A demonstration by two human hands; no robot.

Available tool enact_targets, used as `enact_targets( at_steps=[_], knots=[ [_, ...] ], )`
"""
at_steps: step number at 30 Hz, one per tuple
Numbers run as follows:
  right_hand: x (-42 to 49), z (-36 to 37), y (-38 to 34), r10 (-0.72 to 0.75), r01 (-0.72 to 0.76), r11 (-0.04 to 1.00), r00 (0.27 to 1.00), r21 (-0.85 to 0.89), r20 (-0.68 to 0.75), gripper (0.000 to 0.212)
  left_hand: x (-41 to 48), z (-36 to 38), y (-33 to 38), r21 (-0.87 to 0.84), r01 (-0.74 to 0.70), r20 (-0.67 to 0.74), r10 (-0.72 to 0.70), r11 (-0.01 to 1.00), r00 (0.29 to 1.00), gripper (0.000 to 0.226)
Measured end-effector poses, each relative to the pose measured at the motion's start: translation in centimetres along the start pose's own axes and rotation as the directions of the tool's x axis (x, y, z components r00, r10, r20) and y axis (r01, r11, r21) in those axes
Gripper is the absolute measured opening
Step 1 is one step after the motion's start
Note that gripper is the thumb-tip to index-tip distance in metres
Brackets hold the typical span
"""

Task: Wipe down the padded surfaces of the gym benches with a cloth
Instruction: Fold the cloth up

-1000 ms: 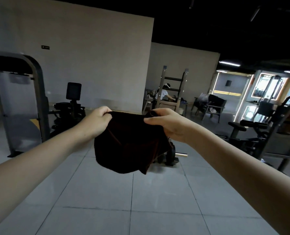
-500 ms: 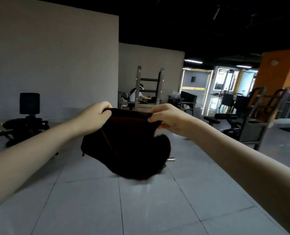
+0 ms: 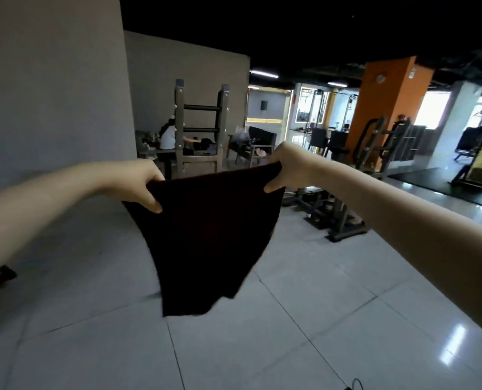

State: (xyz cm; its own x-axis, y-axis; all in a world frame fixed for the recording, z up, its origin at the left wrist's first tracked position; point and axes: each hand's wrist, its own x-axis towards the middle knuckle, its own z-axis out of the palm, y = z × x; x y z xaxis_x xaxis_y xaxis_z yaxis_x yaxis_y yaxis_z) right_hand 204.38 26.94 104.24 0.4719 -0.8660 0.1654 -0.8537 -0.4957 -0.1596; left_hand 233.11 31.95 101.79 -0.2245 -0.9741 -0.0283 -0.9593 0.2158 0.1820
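Setting recorded as an indoor commercial gym. Landmark taken: orange pillar [image 3: 389, 108]. Far left of the pillar, a grey steel rack [image 3: 201, 128] with black crossbars is seen before a grey wall [image 3: 192, 68]. A seated person [image 3: 168, 136] is partly hidden behind it. Angled weight-machine frames [image 3: 374, 139] are seen in front of the pillar, above glossy pale floor tiles [image 3: 304, 333]. Right of the pillar, a black machine [image 3: 470, 142] is noted. Black ceiling [image 3: 290, 29], strip lights [image 3: 263, 73] fitted.
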Motion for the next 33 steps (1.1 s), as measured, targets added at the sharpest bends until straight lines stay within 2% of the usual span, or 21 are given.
enact_targets(
  at_steps=[2, 4, 7, 8, 13, 14, 18, 20, 22, 27, 29, 30, 32, 33],
  knots=[
    [1.4, -0.5, 2.1, 0.056, -0.051, 0.970, 0.998, 0.236, -0.016, 0.016, 2.4, -0.1, -1.9, -0.120, -0.014, -0.008, 0.013, 0.993, 1.000, 0.010],
    [2.9, -0.7, 4.3, 0.132, -0.106, 0.842, 0.991, 0.528, -0.012, 0.007, 4.8, -0.1, -3.1, -0.372, 0.000, -0.040, -0.016, 0.928, 0.999, 0.009],
    [5.6, -0.2, 7.4, 0.217, -0.149, 0.638, 0.976, 0.756, 0.009, 0.016, 8.4, 0.3, -2.8, -0.753, 0.013, -0.068, -0.098, 0.658, 0.993, 0.015],
    [6.6, 0.1, 8.3, 0.240, -0.171, 0.578, 0.970, 0.798, 0.034, 0.019, 9.8, 0.4, -2.4, -0.816, -0.004, -0.077, -0.102, 0.578, 0.992, 0.018],
    [12.2, 1.7, 12.7, 0.230, -0.287, 0.215, 0.944, 0.934, 0.237, 0.032, 17.9, 0.7, -0.2, -0.927, -0.101, -0.160, -0.139, 0.360, 0.977, 0.019],
    [13.7, 2.1, 13.9, 0.215, -0.304, 0.178, 0.940, 0.936, 0.264, 0.038, 19.9, 0.7, 0.2, -0.941, -0.092, -0.144, -0.141, 0.325, 0.979, 0.018],
    [19.6, 2.4, 18.8, 0.231, -0.376, 0.159, 0.913, 0.913, 0.336, 0.059, 28.2, -0.1, 1.1, -0.980, 0.013, -0.014, -0.131, 0.200, 0.991, 0.030],
    [22.1, 2.0, 21.1, 0.255, -0.417, 0.181, 0.895, 0.891, 0.367, 0.060, 32.2, -0.9, 1.6, -0.982, 0.077, 0.052, -0.143, 0.175, 0.988, 0.040],
    [24.1, 1.7, 23.6, 0.281, -0.463, 0.200, 0.871, 0.863, 0.402, 0.057, 36.0, -1.6, 2.1, -0.979, 0.125, 0.098, -0.169, 0.158, 0.981, 0.041],
    [26.5, 1.7, 30.0, 0.376, -0.542, 0.187, 0.810, 0.819, 0.450, 0.020, 44.9, -1.1, 3.1, -0.957, 0.212, 0.174, -0.195, 0.200, 0.965, 0.021],
    [26.8, 1.8, 32.9, 0.381, -0.548, 0.164, 0.802, 0.821, 0.460, 0.013, 48.1, -0.6, 3.8, -0.949, 0.227, 0.194, -0.159, 0.221, 0.968, 0.010],
    [27.0, 1.9, 34.4, 0.386, -0.543, 0.132, 0.799, 0.829, 0.461, 0.011, 49.6, -0.4, 4.3, -0.945, 0.232, 0.208, -0.126, 0.229, 0.970, 0.012],
    [27.5, 2.1, 37.4, 0.397, -0.505, 0.044, 0.801, 0.862, 0.449, 0.007, 53.2, 0.1, 4.6, -0.936, 0.216, 0.211, -0.048, 0.277, 0.976, 0.050],
    [27.7, 2.2, 38.8, 0.390, -0.465, 0.009, 0.817, 0.885, 0.425, 0.012, 55.0, 0.4, 4.9, -0.927, 0.202, 0.205, -0.022, 0.316, 0.978, 0.061]
  ],
)
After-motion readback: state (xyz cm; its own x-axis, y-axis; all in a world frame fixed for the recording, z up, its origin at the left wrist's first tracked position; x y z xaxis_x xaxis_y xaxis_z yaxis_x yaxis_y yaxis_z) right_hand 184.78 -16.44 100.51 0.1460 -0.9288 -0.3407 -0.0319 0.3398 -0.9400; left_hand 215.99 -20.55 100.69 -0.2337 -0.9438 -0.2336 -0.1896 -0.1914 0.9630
